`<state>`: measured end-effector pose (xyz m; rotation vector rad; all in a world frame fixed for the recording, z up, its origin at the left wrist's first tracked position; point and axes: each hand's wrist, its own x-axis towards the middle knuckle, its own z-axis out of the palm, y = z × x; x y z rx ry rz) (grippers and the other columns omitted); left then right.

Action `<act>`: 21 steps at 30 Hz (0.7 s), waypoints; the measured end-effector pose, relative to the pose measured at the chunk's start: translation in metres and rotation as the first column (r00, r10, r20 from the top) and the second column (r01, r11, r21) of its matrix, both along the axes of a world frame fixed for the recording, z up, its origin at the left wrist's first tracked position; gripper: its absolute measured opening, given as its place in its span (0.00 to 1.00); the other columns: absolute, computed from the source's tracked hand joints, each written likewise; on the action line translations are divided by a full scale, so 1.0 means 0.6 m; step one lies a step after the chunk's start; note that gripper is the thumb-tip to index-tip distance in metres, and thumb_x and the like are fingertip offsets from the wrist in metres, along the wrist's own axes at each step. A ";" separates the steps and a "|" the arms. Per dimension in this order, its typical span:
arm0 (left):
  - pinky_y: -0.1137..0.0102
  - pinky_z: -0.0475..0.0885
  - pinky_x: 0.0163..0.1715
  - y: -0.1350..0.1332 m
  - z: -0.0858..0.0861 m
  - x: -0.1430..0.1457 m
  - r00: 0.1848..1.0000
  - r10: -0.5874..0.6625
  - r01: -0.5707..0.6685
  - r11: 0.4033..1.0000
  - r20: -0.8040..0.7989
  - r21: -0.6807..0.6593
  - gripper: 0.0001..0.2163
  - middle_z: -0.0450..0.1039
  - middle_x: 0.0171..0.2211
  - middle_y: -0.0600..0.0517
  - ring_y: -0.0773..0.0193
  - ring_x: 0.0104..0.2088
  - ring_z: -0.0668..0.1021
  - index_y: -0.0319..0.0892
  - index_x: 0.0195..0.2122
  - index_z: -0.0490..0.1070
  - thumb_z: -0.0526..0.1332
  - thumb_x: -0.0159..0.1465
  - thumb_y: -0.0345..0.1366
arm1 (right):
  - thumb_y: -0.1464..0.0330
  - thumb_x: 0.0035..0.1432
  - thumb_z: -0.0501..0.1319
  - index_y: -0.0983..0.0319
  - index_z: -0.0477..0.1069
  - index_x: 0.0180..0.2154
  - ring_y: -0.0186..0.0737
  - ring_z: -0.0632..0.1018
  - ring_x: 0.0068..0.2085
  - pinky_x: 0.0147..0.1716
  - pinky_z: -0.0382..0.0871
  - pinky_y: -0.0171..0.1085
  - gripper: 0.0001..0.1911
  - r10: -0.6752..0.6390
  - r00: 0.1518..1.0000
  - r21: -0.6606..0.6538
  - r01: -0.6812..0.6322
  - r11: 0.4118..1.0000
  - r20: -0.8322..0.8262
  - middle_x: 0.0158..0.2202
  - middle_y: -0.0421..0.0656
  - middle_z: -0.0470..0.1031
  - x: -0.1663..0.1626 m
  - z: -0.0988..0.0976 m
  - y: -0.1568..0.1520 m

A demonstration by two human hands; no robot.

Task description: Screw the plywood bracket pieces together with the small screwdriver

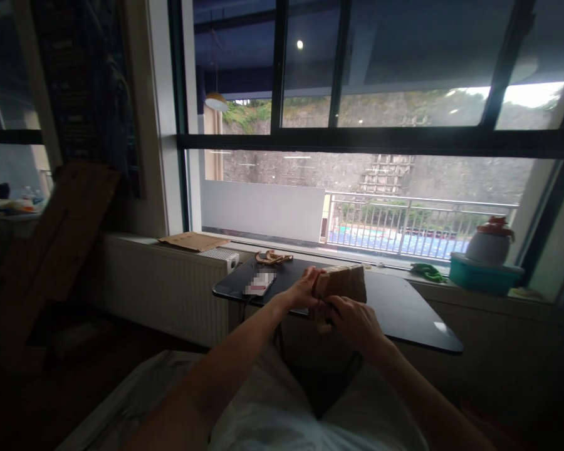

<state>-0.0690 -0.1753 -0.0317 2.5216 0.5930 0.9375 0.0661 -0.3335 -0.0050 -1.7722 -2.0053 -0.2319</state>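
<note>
A small brown cardboard box (345,285) is held over the near edge of the dark folding table (404,316). My left hand (306,287) grips the box's left side, fingers bent around its edge. My right hand (355,319) is closed at the box's lower front edge, fingertips pinched together there. A pale brown strip or flap (322,321) hangs below the fingers; I cannot tell if it is tape or card. Left of the box lies a phone (261,284) with a blurred screen and a cable. Curled brown strips (273,257) rest at the table's back edge.
A white radiator (164,288) stands to the left with a flat cardboard sheet (195,241) on top. On the right sill are a green cloth (427,272), a teal box (484,274) and a white jug with an orange lid (489,244). Large cardboard (70,238) leans far left.
</note>
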 end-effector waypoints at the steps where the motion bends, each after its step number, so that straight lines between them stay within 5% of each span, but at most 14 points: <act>1: 0.56 0.58 0.59 0.000 -0.001 0.000 1.000 0.006 -0.006 1.000 0.002 -0.001 0.42 0.50 0.56 0.45 0.48 0.58 0.59 0.45 0.57 0.54 0.71 0.41 0.29 | 0.67 0.62 0.53 0.56 0.72 0.45 0.40 0.78 0.40 0.33 0.61 0.34 0.13 -0.006 1.000 0.005 0.006 1.000 -0.014 0.41 0.42 0.78 0.002 -0.002 0.003; 12: 0.54 0.58 0.59 -0.019 0.007 0.004 1.000 0.021 -0.021 1.000 0.006 -0.021 0.41 0.50 0.56 0.45 0.45 0.58 0.59 0.46 0.56 0.56 0.71 0.40 0.27 | 0.66 0.60 0.51 0.57 0.71 0.47 0.38 0.78 0.41 0.36 0.64 0.33 0.16 -0.063 0.982 -0.001 0.064 0.998 -0.180 0.41 0.41 0.79 0.014 -0.027 0.011; 21: 0.57 0.62 0.56 -0.016 0.006 0.003 1.000 -0.010 0.010 1.000 0.026 -0.024 0.41 0.53 0.53 0.48 0.49 0.55 0.62 0.46 0.55 0.57 0.71 0.38 0.25 | 0.68 0.60 0.52 0.57 0.73 0.41 0.41 0.78 0.37 0.31 0.60 0.34 0.12 -0.011 0.999 0.046 0.012 0.999 -0.037 0.38 0.43 0.79 -0.006 -0.010 -0.016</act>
